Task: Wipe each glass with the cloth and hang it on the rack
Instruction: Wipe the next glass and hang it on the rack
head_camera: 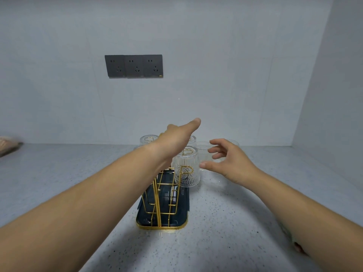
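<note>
Right hand (225, 160) open and empty, fingers spread just short of smooth clear glass tumbler (203, 148) on speckled grey stone counter (235, 213). Left hand (176, 137) stretched over thin gold wire rack (163, 193), fingers hidden, grip impossible to tell. Likely hazard: forearm nudging ribbed upturned hung glass (186, 169) off its hook onto hard stone.

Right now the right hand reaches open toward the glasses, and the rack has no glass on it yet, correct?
No: the head view shows the rack already carrying upturned glasses. The right hand does reach open toward the glasses.
</note>
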Tool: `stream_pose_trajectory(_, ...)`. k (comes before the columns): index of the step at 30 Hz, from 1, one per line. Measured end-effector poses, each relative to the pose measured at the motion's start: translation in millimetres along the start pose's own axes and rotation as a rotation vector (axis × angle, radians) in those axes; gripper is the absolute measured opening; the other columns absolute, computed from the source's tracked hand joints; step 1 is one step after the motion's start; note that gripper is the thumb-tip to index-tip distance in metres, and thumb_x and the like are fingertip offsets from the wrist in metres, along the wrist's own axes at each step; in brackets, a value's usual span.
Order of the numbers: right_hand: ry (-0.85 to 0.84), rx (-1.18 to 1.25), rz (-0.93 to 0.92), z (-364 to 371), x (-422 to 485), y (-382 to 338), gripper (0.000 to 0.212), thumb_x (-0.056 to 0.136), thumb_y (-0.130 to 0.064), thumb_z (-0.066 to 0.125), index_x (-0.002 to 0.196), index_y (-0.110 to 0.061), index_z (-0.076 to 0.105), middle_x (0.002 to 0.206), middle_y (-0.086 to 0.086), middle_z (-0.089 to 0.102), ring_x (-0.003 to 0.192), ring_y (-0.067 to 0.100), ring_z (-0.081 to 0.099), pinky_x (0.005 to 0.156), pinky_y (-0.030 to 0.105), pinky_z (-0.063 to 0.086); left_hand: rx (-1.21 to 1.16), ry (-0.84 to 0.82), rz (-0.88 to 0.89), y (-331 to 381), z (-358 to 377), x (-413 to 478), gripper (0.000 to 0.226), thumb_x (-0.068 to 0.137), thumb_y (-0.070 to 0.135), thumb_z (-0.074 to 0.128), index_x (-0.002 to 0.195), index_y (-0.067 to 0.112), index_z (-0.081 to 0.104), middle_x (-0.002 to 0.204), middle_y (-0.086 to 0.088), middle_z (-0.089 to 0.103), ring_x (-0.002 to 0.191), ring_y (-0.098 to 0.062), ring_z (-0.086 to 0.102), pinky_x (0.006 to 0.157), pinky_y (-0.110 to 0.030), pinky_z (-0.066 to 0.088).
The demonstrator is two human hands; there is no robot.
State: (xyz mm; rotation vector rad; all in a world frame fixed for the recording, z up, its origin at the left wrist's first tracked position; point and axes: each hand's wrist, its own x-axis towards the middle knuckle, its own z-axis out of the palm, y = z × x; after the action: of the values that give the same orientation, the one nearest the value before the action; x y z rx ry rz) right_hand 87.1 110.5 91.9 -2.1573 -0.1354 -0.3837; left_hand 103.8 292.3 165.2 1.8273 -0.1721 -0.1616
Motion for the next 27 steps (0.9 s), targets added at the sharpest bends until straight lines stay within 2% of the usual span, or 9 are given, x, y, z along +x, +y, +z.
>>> stream_pose_trajectory(3,0.018,-0.007,0.03,-24.1,-19.7,18.5,0.071,0.069,-0.04,0.091,0.13,-0.029,0.057,0.113,-0.012,0.066,0.101,0.009,0.065,0.093,0.025,0.052,0.098,0.037,0.138,15.8,5.5,-20.9,0.083,0.095,0.069,0.055,0.158,0.02,0.033,0.148,-0.002,0.05,0.133,-0.025,0.048,0.106,-0.041,0.037)
stream_pose_trajectory(7,0.028,-0.015,0.133,-54.5,-41.4,50.9,0.049,0.078,-0.034,0.087,0.121,-0.024,0.066,0.109,-0.009,0.072,0.098,0.01,0.071,0.091,0.027,0.054,0.028,0.065,0.312,19.1,33.6,-34.3,0.039,0.095,0.055,0.065,0.115,0.023,0.063,0.113,-0.002,0.067,0.105,-0.019,0.067,0.095,-0.046,0.057)
stream_pose_trajectory(10,0.059,0.036,0.222,-72.8,-45.3,78.5,0.036,0.082,-0.029,0.084,0.114,-0.022,0.07,0.106,-0.002,0.075,0.096,0.02,0.074,0.091,0.042,0.061,-0.012,-0.024,0.297,4.9,69.4,-32.5,0.02,0.102,0.037,0.064,0.104,0.017,0.064,0.106,-0.009,0.068,0.083,-0.016,0.068,0.084,-0.041,0.061)
stream_pose_trajectory(12,0.056,0.068,0.263,-79.3,-41.3,91.5,0.032,0.085,-0.023,0.082,0.114,-0.02,0.069,0.105,0.002,0.075,0.1,0.026,0.073,0.093,0.05,0.06,0.013,-0.142,0.19,-11.7,92.6,-27.3,0.027,0.103,0.036,0.062,0.113,0.011,0.063,0.108,-0.011,0.068,0.086,-0.019,0.069,0.087,-0.041,0.06)
stream_pose_trajectory(15,0.052,0.103,0.312,-83.6,-28.3,107.3,0.041,0.087,-0.02,0.08,0.125,-0.012,0.065,0.103,0.004,0.075,0.1,0.025,0.072,0.095,0.046,0.058,0.131,-0.254,0.018,-45.0,120.1,-8.1,0.049,0.102,0.048,0.058,0.132,0.009,0.054,0.11,-0.005,0.063,0.099,-0.019,0.063,0.102,-0.045,0.053)
stream_pose_trajectory(18,0.059,0.132,0.328,-82.8,-8.2,122.5,0.048,0.086,-0.027,0.081,0.128,-0.015,0.062,0.106,0.004,0.074,0.1,0.024,0.073,0.097,0.048,0.058,0.153,-0.206,-0.055,-70.5,135.0,15.1,0.066,0.102,0.058,0.052,0.152,0.016,0.038,0.113,0.006,0.059,0.106,-0.015,0.059,0.104,-0.04,0.048)
stream_pose_trajectory(20,0.061,0.139,0.328,-79.9,8.9,132.6,0.052,0.086,-0.028,0.082,0.131,-0.015,0.06,0.111,0.005,0.072,0.102,0.024,0.072,0.097,0.046,0.058,0.103,-0.149,-0.08,-78.6,145.1,32.0,0.071,0.104,0.056,0.048,0.16,0.019,0.026,0.13,0.001,0.057,0.118,-0.019,0.055,0.105,-0.036,0.039)
stream_pose_trajectory(23,0.05,0.115,0.308,-70.6,37.5,143.2,0.063,0.083,-0.032,0.083,0.138,-0.018,0.054,0.123,0.003,0.067,0.106,0.021,0.069,0.099,0.045,0.056,-0.019,-0.072,-0.047,-85.3,162.4,60.4,0.076,0.106,0.053,0.047,0.165,0.018,0.015,0.165,-0.006,0.035,0.149,-0.023,0.037,0.118,-0.038,0.028)
stream_pose_trajectory(27,0.049,0.091,0.316,-56.4,68.2,156.1,0.081,0.08,-0.035,0.085,0.147,-0.019,0.044,0.135,0.0,0.057,0.118,0.02,0.063,0.104,0.039,0.051,-0.07,0.012,0.008,-86.6,183.7,97.0,0.08,0.106,0.053,0.045,0.166,0.017,0.008,0.172,-0.005,0.023,0.158,-0.023,0.024,0.123,-0.038,0.021)
